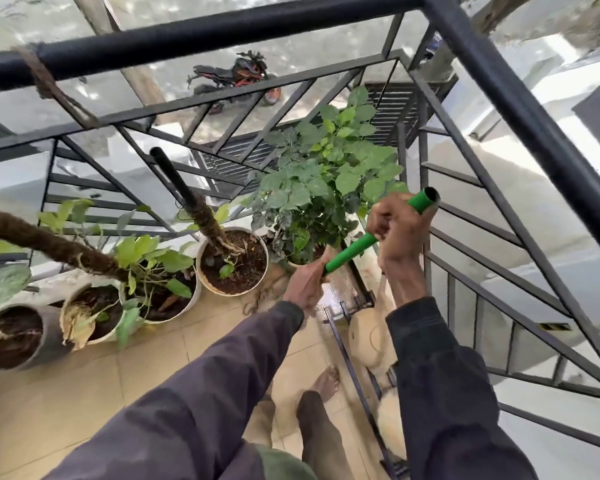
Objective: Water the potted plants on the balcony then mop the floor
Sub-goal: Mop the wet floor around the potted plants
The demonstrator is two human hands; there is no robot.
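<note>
Both my hands grip a green mop handle (352,249) that slants up to the right. My left hand (307,280) holds its lower part and my right hand (400,225) holds it near the open top end. What looks like the mop's stringy head (267,294) lies on the floor tiles under my left hand, partly hidden. A bushy green plant (321,174) stands in the balcony corner, its pot mostly hidden by leaves. To its left stands a white pot (234,261) with a fibre-wrapped pole, then more pots (160,289) with leafy plants.
A black metal railing (222,27) encloses the balcony at the back and right. A grey pot (13,336) sits at the far left. A metal rack (350,306) holding pale round objects lines the right side. My bare feet (321,379) stand on beige tiles (84,393).
</note>
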